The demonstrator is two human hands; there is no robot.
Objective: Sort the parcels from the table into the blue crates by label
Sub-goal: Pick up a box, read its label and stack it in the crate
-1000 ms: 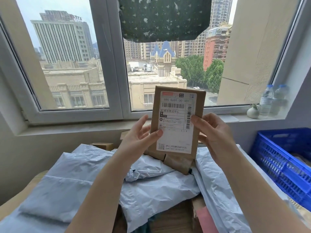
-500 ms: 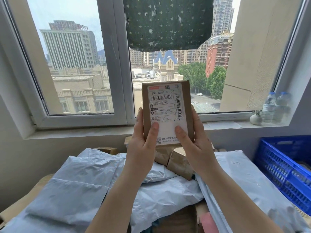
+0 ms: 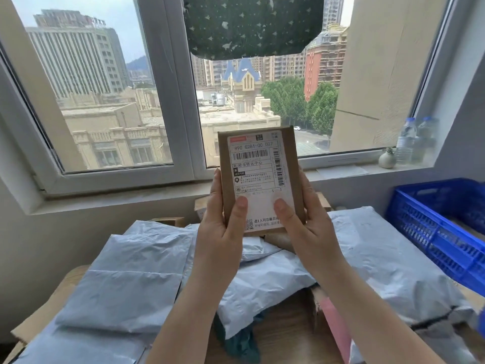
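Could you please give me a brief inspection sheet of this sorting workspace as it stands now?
Surface: table, mostly covered by parcels, only edges showing.
Job's things: brown parcel held upright, white label facing the camera; pale blue mailer bags piled below; blue crate at right.
Clutter: small cardboard boxes behind the bags; pink item and teal item near the front.
Grippers: left hand and right hand grip the parcel's sides, thumbs on the label.
Cables: nothing seen.
Surroundings: window; two water bottles and a small white vase on the sill.
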